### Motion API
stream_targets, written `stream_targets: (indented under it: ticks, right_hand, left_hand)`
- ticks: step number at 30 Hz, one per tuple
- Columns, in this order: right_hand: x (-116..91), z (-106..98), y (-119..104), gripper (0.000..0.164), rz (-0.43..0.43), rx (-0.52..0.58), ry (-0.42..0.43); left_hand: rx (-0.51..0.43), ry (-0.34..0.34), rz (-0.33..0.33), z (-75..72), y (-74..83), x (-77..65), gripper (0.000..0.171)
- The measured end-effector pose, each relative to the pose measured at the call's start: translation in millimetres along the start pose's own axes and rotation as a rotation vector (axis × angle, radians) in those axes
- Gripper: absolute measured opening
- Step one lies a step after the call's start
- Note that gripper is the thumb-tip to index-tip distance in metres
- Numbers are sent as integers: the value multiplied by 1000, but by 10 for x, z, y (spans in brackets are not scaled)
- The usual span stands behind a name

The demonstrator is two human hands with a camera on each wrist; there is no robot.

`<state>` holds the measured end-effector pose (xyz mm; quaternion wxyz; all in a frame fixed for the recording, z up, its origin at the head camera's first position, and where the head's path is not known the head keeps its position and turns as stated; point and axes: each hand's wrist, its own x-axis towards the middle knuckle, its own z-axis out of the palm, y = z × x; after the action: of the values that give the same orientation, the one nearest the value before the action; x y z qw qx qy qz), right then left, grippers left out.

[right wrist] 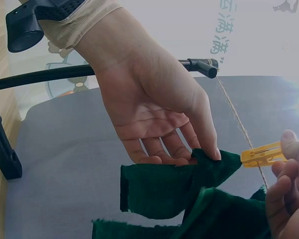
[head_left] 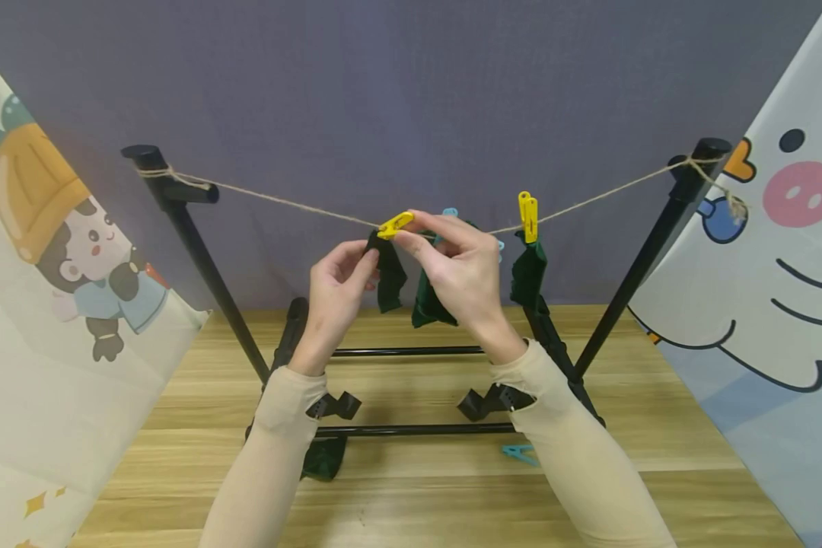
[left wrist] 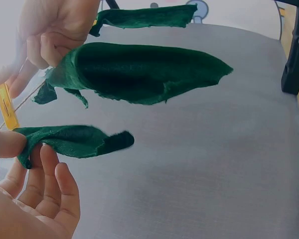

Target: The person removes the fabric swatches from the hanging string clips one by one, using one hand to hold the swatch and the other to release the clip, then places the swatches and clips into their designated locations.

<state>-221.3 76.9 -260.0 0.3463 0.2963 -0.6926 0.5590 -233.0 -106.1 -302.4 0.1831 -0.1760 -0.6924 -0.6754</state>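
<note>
A small green cloth [head_left: 390, 281] is pinched near its top between the thumb and fingers of the left hand [head_left: 339, 285]. A yellow peg [head_left: 395, 226] is gripped by the right hand's [head_left: 462, 262] thumb and fingertips, its tip set against the cloth's top, at the string [head_left: 274, 199]. A larger green cloth [head_left: 431, 301] is partly hidden by that hand; farther right, a third green cloth [head_left: 529, 272] is held by another yellow peg [head_left: 528, 217].

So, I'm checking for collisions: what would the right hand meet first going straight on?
Past the yellow clip it pinches, the right hand would likely first meet the green cloth the left hand holds; depth is unclear.
</note>
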Motion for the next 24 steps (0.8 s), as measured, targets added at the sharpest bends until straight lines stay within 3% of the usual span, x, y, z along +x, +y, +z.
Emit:
stream_targets:
  ticks: [13, 24]
  right_hand:
    - [-87, 47, 61, 30, -127, 37, 111]
    - [-140, 63, 85, 33, -176, 57, 128]
  left_hand:
    - [-2, -8, -12, -26, -38, -22, 24]
    - [17, -16, -33, -63, -69, -50, 25]
